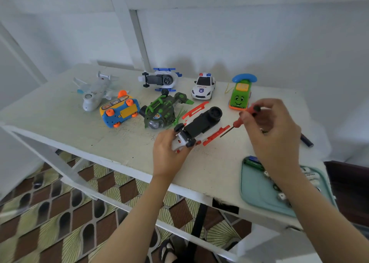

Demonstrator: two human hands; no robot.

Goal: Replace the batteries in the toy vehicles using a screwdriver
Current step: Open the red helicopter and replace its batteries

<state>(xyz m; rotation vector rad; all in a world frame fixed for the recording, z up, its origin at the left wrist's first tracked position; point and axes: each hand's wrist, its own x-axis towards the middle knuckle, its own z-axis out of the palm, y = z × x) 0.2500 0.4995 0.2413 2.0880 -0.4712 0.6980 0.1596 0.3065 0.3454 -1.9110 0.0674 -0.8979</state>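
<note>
teal tray (257, 191) holds batteries (253, 161); left fingers (167, 135) grip upturned toy (201, 123), right fingers (266, 107) pinch screwdriver (237, 123).

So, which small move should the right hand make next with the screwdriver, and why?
Probably bring the screwdriver tip down onto the black belly of the red-and-white toy. The left hand grips that toy belly-up, and the right hand pinches the screwdriver with its tip off to the side of that belly.

Your left grip (167, 153) comes in from below on a bare forearm, fingers curled round the near end of the red-and-white toy (199, 123). Your right grip (273, 129) hangs higher, wrist bent, fingertips pinching the screwdriver (237, 123) by its handle.
</note>
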